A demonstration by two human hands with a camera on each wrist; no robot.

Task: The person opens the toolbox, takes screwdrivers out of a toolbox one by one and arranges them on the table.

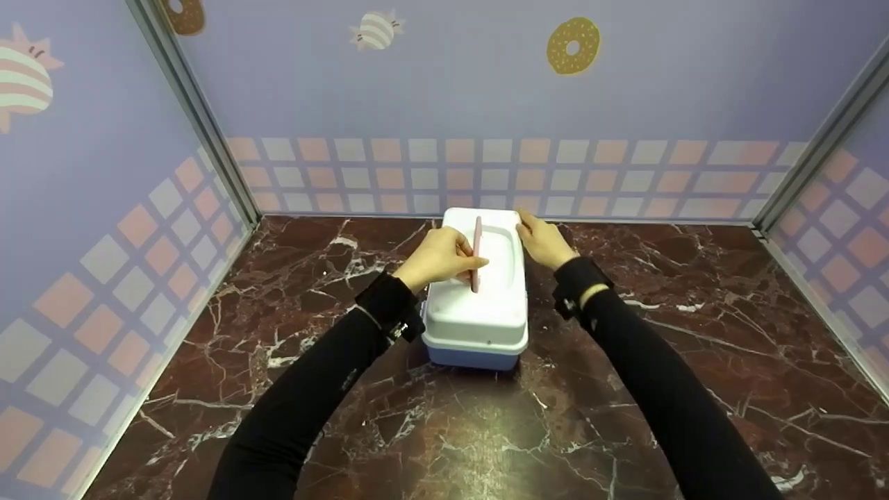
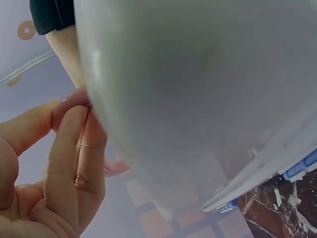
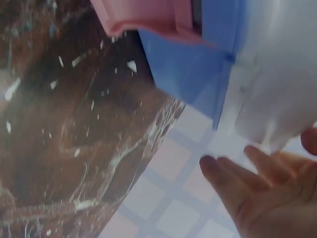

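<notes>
A storage box with a white lid [image 1: 474, 312] and a blue base [image 1: 472, 357] stands lengthwise on the marbled surface. My left hand [image 1: 444, 257] pinches the pink handle [image 1: 477, 239] on top of the lid between thumb and fingers; the left wrist view shows the fingers curled round that handle [image 2: 69, 106]. By the lid's far right corner is my right hand [image 1: 545, 239], its fingers loosely extended beside the edge. Whether those fingertips touch the lid cannot be told. In the right wrist view a pink latch [image 3: 143, 15] hangs on the box's blue side [image 3: 185, 74].
Dark red marbled tabletop [image 1: 694, 389] surrounds the box. Close behind the box rises a purple back wall [image 1: 458, 90] with a checkered band. Side panels [image 1: 118, 229] bound the table at left and right.
</notes>
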